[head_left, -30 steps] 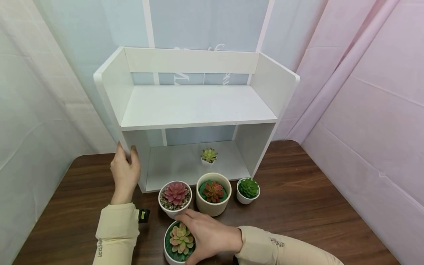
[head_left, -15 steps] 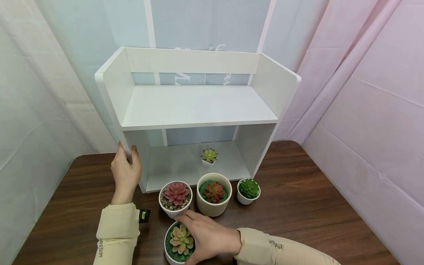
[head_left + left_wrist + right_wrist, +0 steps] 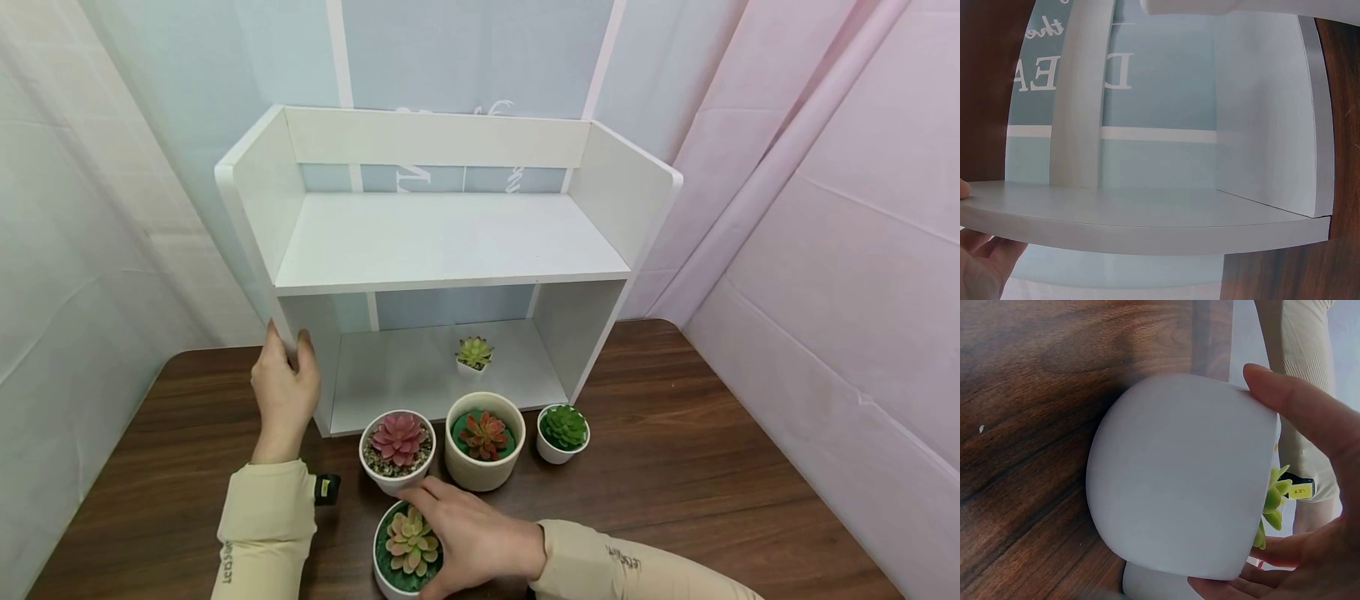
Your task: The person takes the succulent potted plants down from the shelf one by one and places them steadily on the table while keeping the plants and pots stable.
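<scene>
My left hand grips the front edge of the left side panel of a white two-tier shelf, thumb on the inner face. The left wrist view shows fingers wrapped around that panel's edge. At the front of the table, my right hand holds a white round pot by its rim, thumb on one side and fingers on the other. A peach-and-green succulent fills this pot. Just behind it stands a white pot with a pink succulent.
A cream pot with a red succulent and a small white pot with a green succulent stand before the shelf. A tiny potted succulent sits on the lower shelf board. The brown wooden table extends to the right.
</scene>
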A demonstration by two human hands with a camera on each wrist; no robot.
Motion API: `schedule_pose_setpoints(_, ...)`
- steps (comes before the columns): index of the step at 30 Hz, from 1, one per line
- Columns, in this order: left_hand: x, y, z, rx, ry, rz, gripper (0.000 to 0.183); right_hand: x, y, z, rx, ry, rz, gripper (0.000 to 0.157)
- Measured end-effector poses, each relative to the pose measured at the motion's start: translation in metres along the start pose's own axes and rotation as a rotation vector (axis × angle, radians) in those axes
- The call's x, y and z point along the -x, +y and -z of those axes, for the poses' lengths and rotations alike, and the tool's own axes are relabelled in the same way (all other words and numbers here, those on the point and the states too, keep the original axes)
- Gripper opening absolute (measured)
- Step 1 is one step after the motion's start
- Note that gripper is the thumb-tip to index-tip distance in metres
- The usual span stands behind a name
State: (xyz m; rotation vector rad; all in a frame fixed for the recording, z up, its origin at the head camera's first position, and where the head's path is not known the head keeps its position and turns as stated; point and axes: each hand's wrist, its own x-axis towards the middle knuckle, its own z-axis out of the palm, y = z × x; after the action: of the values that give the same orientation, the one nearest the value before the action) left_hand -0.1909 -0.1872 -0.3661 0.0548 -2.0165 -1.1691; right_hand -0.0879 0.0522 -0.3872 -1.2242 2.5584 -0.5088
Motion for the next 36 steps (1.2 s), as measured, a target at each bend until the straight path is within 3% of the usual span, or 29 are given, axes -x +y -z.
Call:
schedule_pose_setpoints(14,0.001,0.0,0.001,-0.002,-0.011,0.011,0.035,0.004,0.005,0.001,-0.032,-0.054,0.029,0.097)
schedule_pose_setpoints(20,0.0,0.002,0.0,0.006,-0.014,0.012,0.034,0.007,0.005,0.012,-0.041,-0.059,0.06,0.095)
schedule_pose_setpoints(26,0.0,0.001,0.0,0.005,-0.011,0.005,0.034,0.01,0.005,0.026,-0.113,-0.097,0.034,0.087)
schedule_pose_setpoints(32,0.0,0.0,-0.001,0.003,-0.004,-0.002,0.034,0.012,0.009,0.04,-0.116,-0.026,0.086,0.074)
schedule_pose_setpoints(36,0.0,0.001,0.0,0.003,-0.006,0.0,0.034,0.014,0.012,0.047,-0.171,0.022,0.077,0.066)
